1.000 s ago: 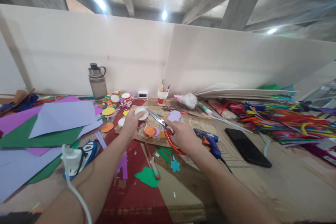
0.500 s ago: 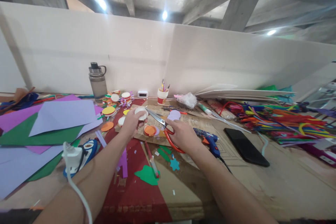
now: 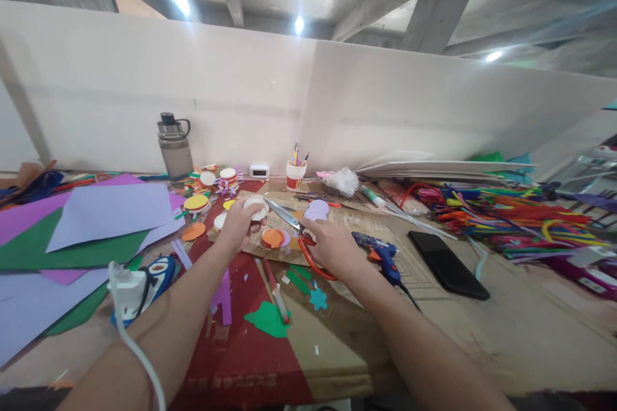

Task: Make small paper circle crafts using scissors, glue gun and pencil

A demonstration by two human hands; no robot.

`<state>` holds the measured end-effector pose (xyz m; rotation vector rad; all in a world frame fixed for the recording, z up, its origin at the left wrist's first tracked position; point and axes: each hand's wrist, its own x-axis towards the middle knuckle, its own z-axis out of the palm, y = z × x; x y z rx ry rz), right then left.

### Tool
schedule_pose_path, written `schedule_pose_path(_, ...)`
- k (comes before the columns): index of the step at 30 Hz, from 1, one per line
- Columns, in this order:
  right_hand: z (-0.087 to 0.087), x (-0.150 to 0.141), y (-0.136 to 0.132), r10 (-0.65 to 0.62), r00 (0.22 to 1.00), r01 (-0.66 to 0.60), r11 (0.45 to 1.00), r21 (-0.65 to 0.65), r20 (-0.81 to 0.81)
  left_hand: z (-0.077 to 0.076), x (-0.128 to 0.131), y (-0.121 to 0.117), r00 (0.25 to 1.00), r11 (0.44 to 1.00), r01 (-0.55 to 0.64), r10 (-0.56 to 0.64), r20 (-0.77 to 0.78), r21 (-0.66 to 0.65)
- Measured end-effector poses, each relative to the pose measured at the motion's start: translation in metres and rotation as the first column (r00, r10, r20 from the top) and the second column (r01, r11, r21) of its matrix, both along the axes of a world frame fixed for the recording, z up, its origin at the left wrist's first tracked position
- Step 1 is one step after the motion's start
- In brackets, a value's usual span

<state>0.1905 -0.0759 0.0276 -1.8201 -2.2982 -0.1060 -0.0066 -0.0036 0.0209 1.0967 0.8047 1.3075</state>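
Note:
My left hand is closed on a white round disc, pinched between thumb and fingers. In my right hand are scissors with red-orange handles, their metal blades pointing left at the disc's edge. The blades look nearly closed; whether they touch the disc I cannot tell. Below the blades lie an orange paper circle and part of a pale purple one. More lilac circles sit just beyond my right hand. Green paper scraps, a red pen and a blue paper flower lie nearer me.
To the right are a blue glue gun, a black phone and a heap of pipe cleaners. Coloured paper sheets and a power strip with a white cable are left. A bottle and a pen cup stand behind.
The whole view has shifted slightly, so everything appears a little further left. Both hands keep their grips, with the scissors still at the white disc.

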Motion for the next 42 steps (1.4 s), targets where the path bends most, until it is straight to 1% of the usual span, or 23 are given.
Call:
schedule_pose_path(7,-0.0018,-0.0013,-0.0002,0.006,1.000,-0.006,1.000,0.027,0.006,0.0018,0.0001,-0.0017,1.000,1.000,0.001,0.000,0.029,-0.012)
schedule_pose_path(13,-0.0029,-0.0016,-0.0001,-0.021,1.000,0.021,0.998,0.052,0.002,0.0006,-0.0005,-0.0002,0.999,1.000,0.002,-0.001,0.033,-0.023)
schedule_pose_path(18,-0.0046,-0.0008,0.0010,-0.012,1.000,0.011,0.998,0.057,0.024,-0.0006,0.0002,0.0006,0.999,1.000,0.022,-0.022,0.048,-0.013)
schedule_pose_path(23,-0.0058,0.0004,0.0016,-0.001,1.000,-0.001,0.997,0.071,0.026,-0.0009,0.0002,0.0004,0.999,1.000,0.018,-0.017,0.044,-0.007)
schedule_pose_path(32,-0.0083,0.0009,0.0032,-0.005,1.000,0.004,0.998,0.060,0.016,-0.0018,0.0009,0.0005,0.999,1.000,0.004,-0.004,0.042,0.005)
schedule_pose_path(42,-0.0063,0.0015,0.0014,0.014,1.000,-0.015,0.997,0.069,0.013,-0.0013,0.0012,0.0006,0.999,1.000,0.007,-0.007,0.047,0.001)
